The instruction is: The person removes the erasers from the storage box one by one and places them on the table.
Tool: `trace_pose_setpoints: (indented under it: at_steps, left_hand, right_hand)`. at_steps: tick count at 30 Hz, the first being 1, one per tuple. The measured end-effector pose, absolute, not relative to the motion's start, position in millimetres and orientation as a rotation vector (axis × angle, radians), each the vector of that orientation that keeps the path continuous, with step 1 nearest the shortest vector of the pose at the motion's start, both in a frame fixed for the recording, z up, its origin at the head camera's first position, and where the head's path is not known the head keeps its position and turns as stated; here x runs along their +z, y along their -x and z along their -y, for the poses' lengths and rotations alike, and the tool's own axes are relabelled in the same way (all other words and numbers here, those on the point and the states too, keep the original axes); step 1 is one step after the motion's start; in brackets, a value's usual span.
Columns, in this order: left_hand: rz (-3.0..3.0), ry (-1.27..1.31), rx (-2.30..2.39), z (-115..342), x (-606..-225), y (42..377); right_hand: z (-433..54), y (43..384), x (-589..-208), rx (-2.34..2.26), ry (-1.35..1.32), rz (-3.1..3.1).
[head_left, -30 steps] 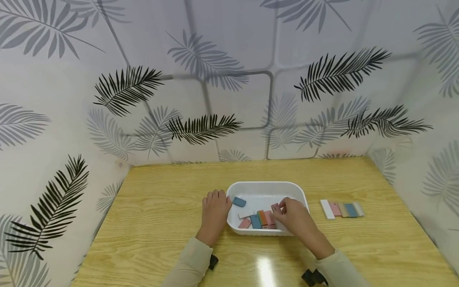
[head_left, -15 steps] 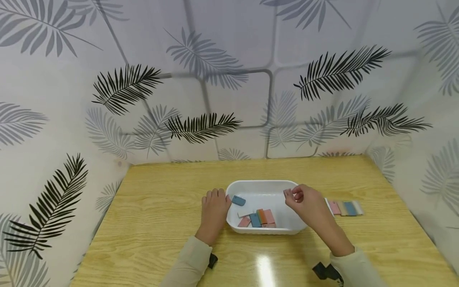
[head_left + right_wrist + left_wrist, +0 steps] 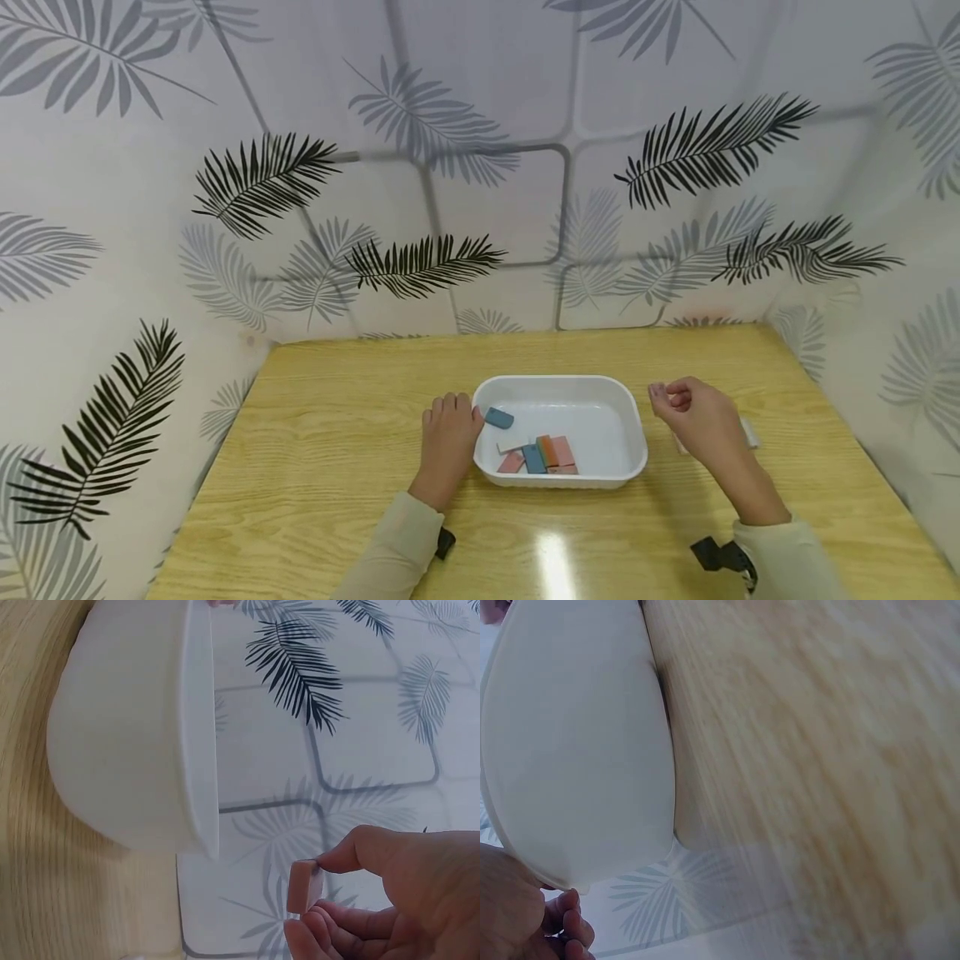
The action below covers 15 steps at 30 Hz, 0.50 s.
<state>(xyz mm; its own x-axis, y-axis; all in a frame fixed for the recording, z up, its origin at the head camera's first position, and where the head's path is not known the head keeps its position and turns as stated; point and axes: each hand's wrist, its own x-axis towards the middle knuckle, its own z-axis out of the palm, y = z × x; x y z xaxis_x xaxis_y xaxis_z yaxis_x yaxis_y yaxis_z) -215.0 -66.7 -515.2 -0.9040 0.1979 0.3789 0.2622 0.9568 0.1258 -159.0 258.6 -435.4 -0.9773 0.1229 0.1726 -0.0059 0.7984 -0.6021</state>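
My right hand (image 3: 703,421) pinches a small pink block (image 3: 301,887) between thumb and fingertips. It is raised just to the right of a white plastic tub (image 3: 611,429), above the table. My left hand (image 3: 448,446) grips the tub's left rim, thumb over the edge and fingers outside. Inside the tub, a blue block (image 3: 498,418) lies alone near the left end. Several more blocks cluster by the near wall, among them an orange block (image 3: 549,452), a pink block (image 3: 562,451) and another blue block (image 3: 534,459).
A row of blocks lies on the wooden table (image 3: 337,450) to the right of the tub. My right hand hides most of it; a pale block (image 3: 750,433) shows at its far end. A leaf-patterned backdrop (image 3: 480,208) rises behind and at both sides.
My right hand has lifted the pink block from the tub and carried it right, past the tub's right rim. The left hand has stayed on the left rim.
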Motion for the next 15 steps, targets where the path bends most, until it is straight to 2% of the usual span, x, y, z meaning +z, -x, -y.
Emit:
trace_pose_setpoints:
  at_steps: [5,15]
  left_hand:
    - [2.731,0.332,-0.247,67.0,-514.6,215.1]
    - [2.747,0.328,-0.253,66.3,-515.0,215.4]
  right_hand:
    - [-272.7,157.8,-445.3,0.894,0.122,2.834]
    - [-286.1,166.3,-489.6,0.834,0.153,2.946]
